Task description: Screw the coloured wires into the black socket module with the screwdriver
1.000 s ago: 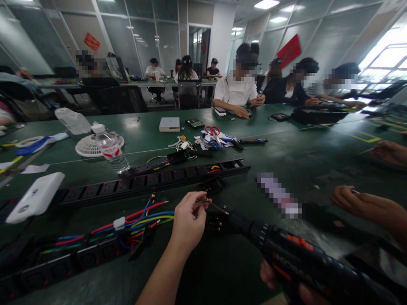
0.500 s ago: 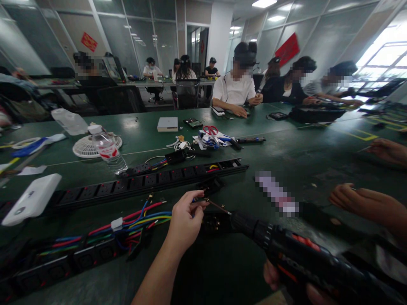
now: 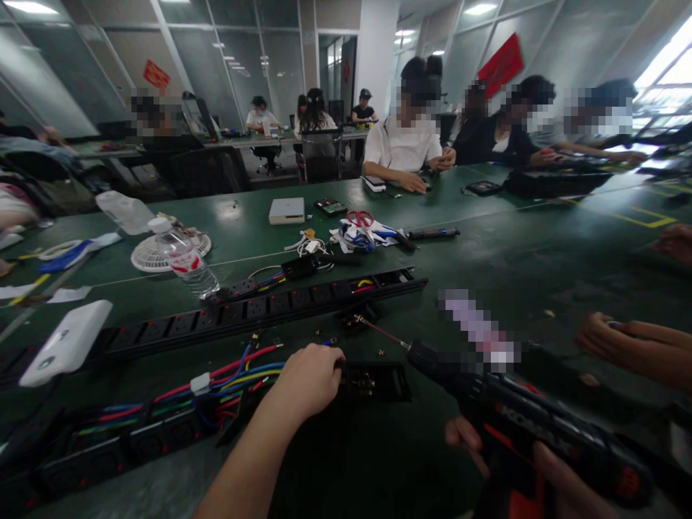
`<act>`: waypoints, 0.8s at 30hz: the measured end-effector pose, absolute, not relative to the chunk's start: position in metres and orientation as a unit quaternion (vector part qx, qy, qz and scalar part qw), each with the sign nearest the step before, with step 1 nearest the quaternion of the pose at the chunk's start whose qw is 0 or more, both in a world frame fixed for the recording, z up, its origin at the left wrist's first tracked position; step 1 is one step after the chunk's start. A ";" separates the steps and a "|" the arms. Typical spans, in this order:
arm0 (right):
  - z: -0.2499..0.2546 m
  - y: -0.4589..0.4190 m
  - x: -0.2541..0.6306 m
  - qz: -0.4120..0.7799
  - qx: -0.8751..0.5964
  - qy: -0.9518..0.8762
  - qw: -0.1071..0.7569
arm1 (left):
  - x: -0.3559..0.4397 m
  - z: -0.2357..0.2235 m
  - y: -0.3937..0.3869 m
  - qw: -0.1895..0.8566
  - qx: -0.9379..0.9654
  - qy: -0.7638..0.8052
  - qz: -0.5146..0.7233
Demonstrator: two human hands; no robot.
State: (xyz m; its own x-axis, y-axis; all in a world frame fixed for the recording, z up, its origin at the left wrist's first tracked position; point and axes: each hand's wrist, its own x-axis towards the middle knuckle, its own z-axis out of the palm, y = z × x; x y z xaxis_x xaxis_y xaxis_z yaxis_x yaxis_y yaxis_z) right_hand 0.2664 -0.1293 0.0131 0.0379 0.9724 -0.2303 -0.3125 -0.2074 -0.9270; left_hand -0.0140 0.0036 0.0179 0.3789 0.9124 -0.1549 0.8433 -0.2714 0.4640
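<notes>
My left hand (image 3: pixel 308 380) lies curled on the green table (image 3: pixel 519 267), its fingers closed against the left edge of a small black socket module (image 3: pixel 377 381); whether they pinch anything is hidden. My right hand (image 3: pixel 519 461) grips the handle of a black and orange cordless screwdriver (image 3: pixel 519 411) at the lower right. Its thin bit (image 3: pixel 381 333) points up and left toward another small black part (image 3: pixel 360 317). A long black power strip (image 3: pixel 259 310) lies across the table beyond. A second strip (image 3: pixel 108 447) with red, blue, yellow and green wires (image 3: pixel 227 375) lies at the lower left.
A water bottle (image 3: pixel 187 259), a white fan (image 3: pixel 162 252), a white box (image 3: pixel 286 210), red-handled scissors (image 3: pixel 361 218) and a white device (image 3: pixel 68 342) lie on the table. Another person's hand (image 3: pixel 621 342) rests at the right. Several people sit at the far side.
My left hand dropped from the screwdriver bit down to the black module and closed. The screwdriver swung right and its bit now points at the small part near the long strip.
</notes>
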 end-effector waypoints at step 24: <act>-0.004 -0.066 0.217 0.658 -0.317 -0.418 0.540 | -0.010 -0.001 -0.001 0.420 0.729 0.513 0.172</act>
